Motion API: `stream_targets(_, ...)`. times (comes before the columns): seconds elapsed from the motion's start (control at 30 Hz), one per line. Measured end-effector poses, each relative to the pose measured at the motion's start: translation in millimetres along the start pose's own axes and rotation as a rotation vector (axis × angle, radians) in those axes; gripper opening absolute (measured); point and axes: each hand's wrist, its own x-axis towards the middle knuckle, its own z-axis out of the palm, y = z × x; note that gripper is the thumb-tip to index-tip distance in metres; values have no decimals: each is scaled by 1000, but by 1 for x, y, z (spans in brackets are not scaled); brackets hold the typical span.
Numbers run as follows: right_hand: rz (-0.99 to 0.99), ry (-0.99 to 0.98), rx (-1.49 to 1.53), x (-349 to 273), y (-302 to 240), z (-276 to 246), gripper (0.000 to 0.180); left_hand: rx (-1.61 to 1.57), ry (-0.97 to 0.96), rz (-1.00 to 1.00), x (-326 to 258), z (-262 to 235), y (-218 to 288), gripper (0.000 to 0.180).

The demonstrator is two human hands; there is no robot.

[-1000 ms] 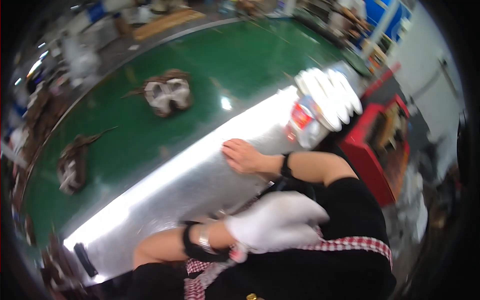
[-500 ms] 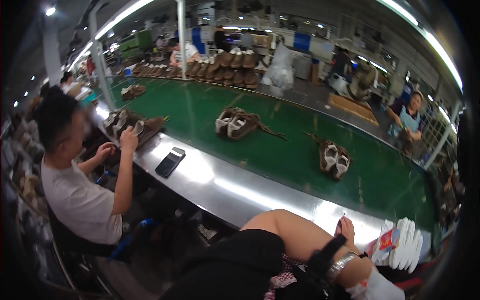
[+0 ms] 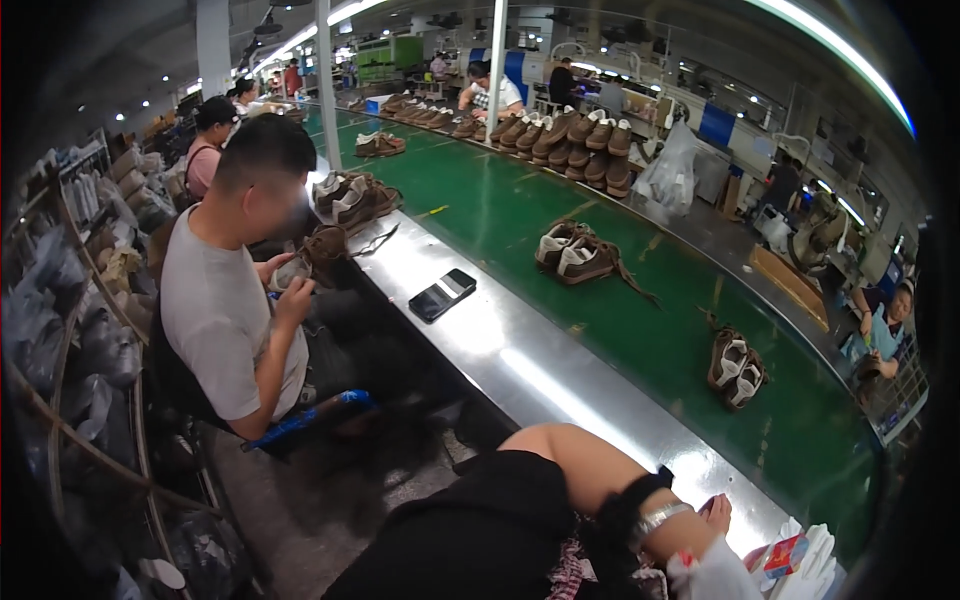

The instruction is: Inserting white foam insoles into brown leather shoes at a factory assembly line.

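Note:
My left hand shows at the bottom right, at the near edge of the steel ledge. Its wrist carries a black band and a watch. A white soft piece lies right under the hand; whether the fingers grip it I cannot tell. A small red and white box and a stack of white pieces stand just right of the hand. My right hand is out of view.
A green conveyor belt runs beyond the ledge and carries brown shoe pairs. A black phone lies on the ledge. A seated co-worker on the left handles a shoe. Racks line the left edge.
The view has swung from looking down at my lap to looking left along the line. My right hand, which rested on the ledge, has left the picture.

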Motion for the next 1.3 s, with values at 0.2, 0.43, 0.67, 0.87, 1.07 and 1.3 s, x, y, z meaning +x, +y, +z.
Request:
stream_targets(0.2, -5, 76, -40, -12, -14, 14, 38, 363, 472, -629, -95, -17, -9, 30)
stream_targets(0.43, 58, 241, -78, -24, -30, 21, 24, 1026, 861, -1220, -266, -43, -99, 29)
stream_targets(0.67, -1, 284, -75, 0, -55, 3, 12, 1427, 929, -1457, -286, -23, -90, 25)
stream_targets(0.87, 15, 502, 226, 7, -117, -24, 18, 1719, 338, -1423, -290, -24, -154, 34)
stream_targets(1.07, -309, 279, 98, 48, -166, 4, 22, 1737, 164, -1199, -291, -34, -186, 46)
stream_targets(1.3, -222, 281, 115, 57, -164, 33, 19, 1744, 124, -1142, -298, -35, -183, 46)
